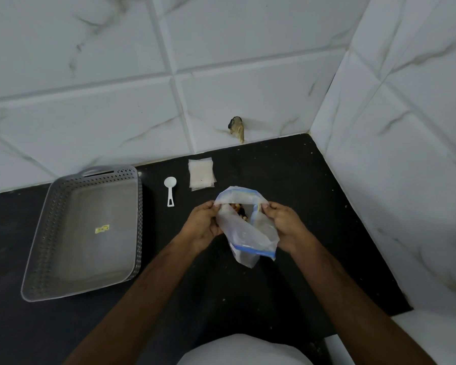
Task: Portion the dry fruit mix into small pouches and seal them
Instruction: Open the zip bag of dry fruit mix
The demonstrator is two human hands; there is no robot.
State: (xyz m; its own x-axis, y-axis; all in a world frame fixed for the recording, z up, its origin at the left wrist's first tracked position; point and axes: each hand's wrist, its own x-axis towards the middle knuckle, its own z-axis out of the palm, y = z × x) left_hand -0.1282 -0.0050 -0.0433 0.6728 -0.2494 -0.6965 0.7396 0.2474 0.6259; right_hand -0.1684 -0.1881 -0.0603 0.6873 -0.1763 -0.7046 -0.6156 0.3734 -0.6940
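Plastic zip bag (248,233) of dry fruit | hands: left (204,227), right (283,222) pinch its mouth open

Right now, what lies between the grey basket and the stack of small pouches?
In the head view, only the white scoop lies between the grey basket and the small pouches.

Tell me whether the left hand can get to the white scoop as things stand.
Probably yes, once it lets go. The left hand grips one side of the zip bag. The white scoop lies on bare counter just beyond and left of it, with nothing between; the grey basket sits farther left.
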